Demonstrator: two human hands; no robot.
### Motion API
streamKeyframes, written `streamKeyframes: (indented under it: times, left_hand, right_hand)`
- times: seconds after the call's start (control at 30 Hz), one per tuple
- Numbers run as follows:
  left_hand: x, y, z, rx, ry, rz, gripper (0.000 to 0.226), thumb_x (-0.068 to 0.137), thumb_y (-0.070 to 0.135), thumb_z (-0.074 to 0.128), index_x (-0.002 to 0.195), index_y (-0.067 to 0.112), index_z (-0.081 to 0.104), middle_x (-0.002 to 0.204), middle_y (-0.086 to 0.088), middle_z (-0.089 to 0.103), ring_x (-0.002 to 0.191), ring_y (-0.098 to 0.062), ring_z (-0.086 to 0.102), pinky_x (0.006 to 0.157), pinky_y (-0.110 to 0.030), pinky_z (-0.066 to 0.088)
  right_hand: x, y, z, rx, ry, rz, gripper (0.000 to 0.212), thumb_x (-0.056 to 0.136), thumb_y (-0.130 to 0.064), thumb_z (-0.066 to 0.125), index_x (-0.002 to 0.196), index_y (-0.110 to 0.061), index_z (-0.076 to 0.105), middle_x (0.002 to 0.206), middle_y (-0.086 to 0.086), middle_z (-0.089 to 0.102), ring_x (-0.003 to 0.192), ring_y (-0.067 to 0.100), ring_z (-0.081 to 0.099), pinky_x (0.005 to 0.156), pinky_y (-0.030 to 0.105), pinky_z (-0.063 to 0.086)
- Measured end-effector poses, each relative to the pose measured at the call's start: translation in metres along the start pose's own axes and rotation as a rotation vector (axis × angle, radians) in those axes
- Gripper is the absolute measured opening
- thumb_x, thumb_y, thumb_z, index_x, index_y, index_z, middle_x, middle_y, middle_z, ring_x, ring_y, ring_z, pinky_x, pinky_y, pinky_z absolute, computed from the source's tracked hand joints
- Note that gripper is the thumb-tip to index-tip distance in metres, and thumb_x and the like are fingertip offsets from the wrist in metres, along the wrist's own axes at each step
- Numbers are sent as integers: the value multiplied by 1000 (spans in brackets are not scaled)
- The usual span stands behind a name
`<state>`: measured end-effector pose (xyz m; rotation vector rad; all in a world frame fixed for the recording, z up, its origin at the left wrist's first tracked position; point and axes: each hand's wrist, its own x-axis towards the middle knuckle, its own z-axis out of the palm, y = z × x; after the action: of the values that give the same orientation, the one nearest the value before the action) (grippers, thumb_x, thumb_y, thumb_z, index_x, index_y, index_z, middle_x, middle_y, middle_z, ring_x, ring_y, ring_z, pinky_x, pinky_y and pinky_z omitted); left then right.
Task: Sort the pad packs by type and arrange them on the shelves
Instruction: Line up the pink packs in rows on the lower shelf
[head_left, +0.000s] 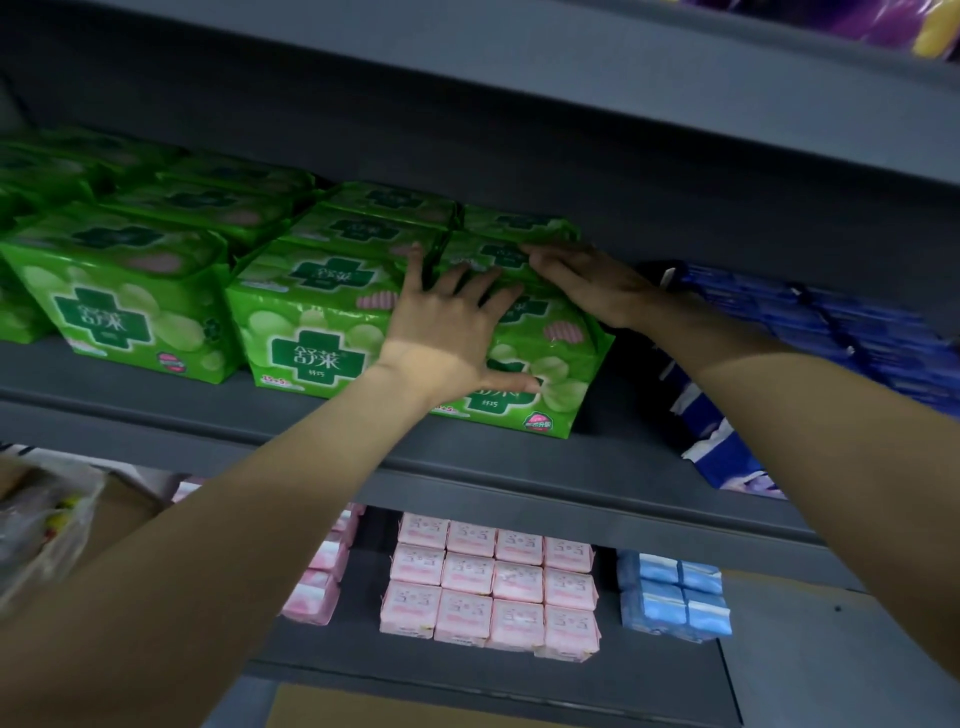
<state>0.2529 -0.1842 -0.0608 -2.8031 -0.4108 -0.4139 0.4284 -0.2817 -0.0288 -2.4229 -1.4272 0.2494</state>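
On the middle shelf (156, 410), left hand (447, 332), right hand (587, 286) pressing rightmost green pack (550, 358)

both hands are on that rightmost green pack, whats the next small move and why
Probably nudge the rightmost green pack left and back. Its front corner juts past the neighbouring green pack and sits skewed. The left hand lies flat on its front and the right hand on its top, so both are placed to square it into the row.
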Motion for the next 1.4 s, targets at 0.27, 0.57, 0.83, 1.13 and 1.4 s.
streamKeyframes:
  times: [0.27, 0.57, 0.83, 1.13, 1.4]
  left_hand:
    - [-4, -2, -7, -14, -28, -31, 113, 66, 89, 30, 152, 17, 12, 154, -3, 30, 141, -23, 25, 114, -59, 5]
    - [-93, -59, -45, -315, 318, 0, 47, 79, 51, 44, 103, 18, 69, 88, -3, 72, 86, -25, 65, 76, -32, 48]
    - [-207, -124, -134, -620, 47, -320, 24, 90, 30, 58, 112, 27, 66, 99, 11, 71, 95, -15, 64, 72, -35, 54]
    - [-310, -207, -177, -624, 178, -474, 24, 92, 20, 58, 114, 21, 65, 109, 10, 69, 101, -10, 63, 81, -23, 47]
    - [-282, -346, -106, -688, 37, -403, 29, 91, 21, 60, 120, 22, 62, 121, 1, 63, 113, -19, 53, 91, -28, 40]
  right_hand:
    - [-7, -10, 8, -232, -31, 96, 53, 99, -57, 12, 149, -40, 14, 160, 6, 5, 147, 25, -10, 114, 47, -18]
    - [-84, -121, 27, -284, 221, -148, 51, 91, -40, 43, 138, -23, 47, 140, 7, 50, 129, 33, 40, 105, 42, 32]
    - [-143, -237, 27, -331, 208, -254, 27, 90, -19, 48, 113, -10, 62, 103, 13, 68, 95, 34, 62, 75, 39, 47]
    - [-190, -338, 52, -171, 334, -252, 25, 82, -13, 68, 107, -10, 68, 96, 9, 71, 91, 30, 66, 59, 34, 53]
    - [-110, -400, 105, -178, 371, -116, 40, 77, -16, 75, 114, -9, 65, 107, 11, 68, 96, 32, 63, 78, 43, 54]
